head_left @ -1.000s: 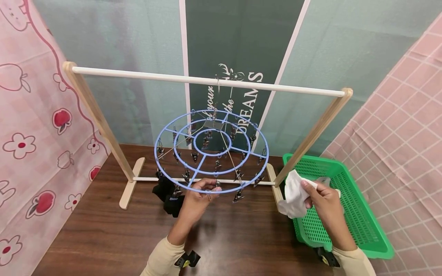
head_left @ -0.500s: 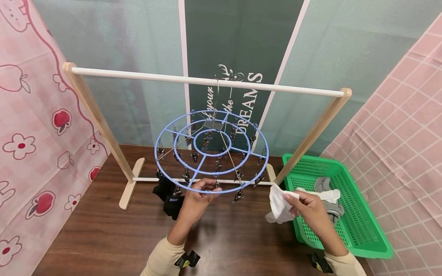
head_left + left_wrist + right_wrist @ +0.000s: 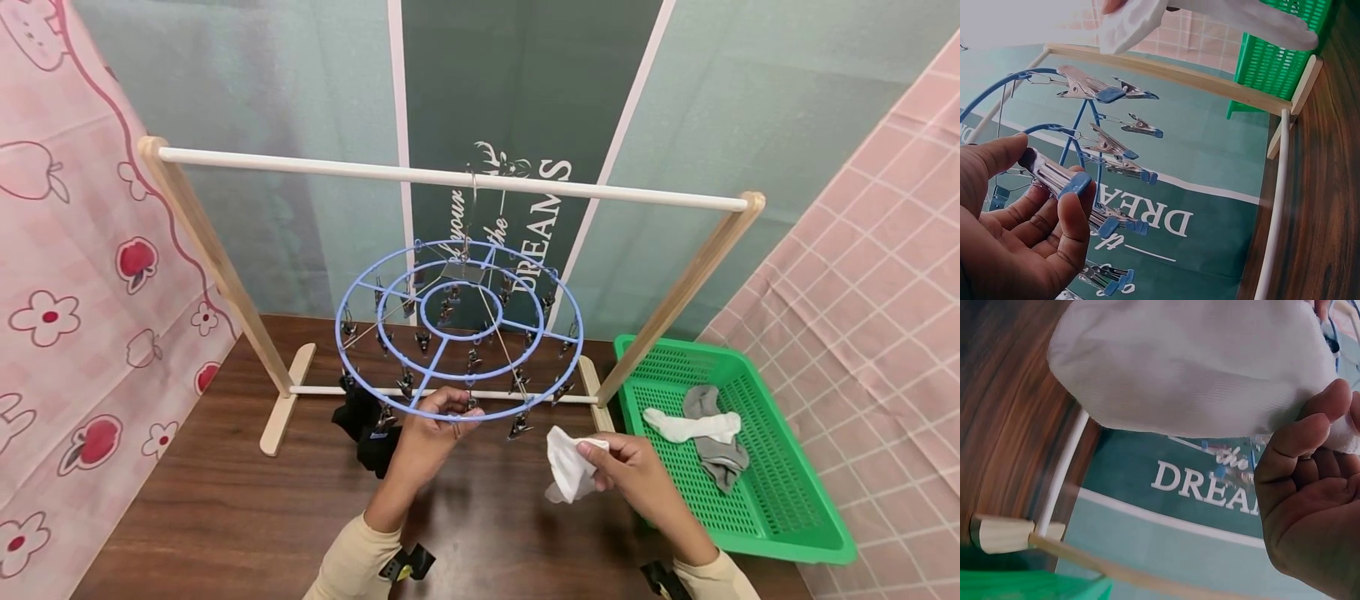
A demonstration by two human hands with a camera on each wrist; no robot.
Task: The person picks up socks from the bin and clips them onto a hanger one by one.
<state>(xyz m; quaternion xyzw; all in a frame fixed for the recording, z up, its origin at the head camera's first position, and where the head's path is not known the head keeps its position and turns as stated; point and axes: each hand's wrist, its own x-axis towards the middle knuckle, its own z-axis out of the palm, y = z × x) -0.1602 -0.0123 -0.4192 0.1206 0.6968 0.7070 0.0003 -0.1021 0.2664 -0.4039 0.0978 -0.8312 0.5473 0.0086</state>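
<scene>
A round blue clip hanger (image 3: 437, 360) hangs by its hook from the rack's white top bar. At its near rim my left hand (image 3: 435, 429) holds a metal clip with blue tips (image 3: 1054, 172) between thumb and fingers. The clip's tips look closed, with no cloth between them. To the right of the hanger, my right hand (image 3: 637, 475) pinches a white sock (image 3: 572, 467) by its edge, and the rest of it droops. Seen from the right wrist, the white sock (image 3: 1191, 369) spreads wide in front of the fingers. Several other clips (image 3: 1110, 140) dangle around the rings.
A green basket (image 3: 813, 500) at the right holds a white sock (image 3: 693, 427) and grey socks (image 3: 722, 462). Black socks (image 3: 375, 446) are below the hanger's left front. The rack's wooden posts (image 3: 678, 300) and low white bar (image 3: 322, 389) frame the brown tabletop (image 3: 495, 533).
My right hand has carried the white sock leftward from over the basket, toward the hanger. The socks in the basket have come into sight. My left hand stays on the clip.
</scene>
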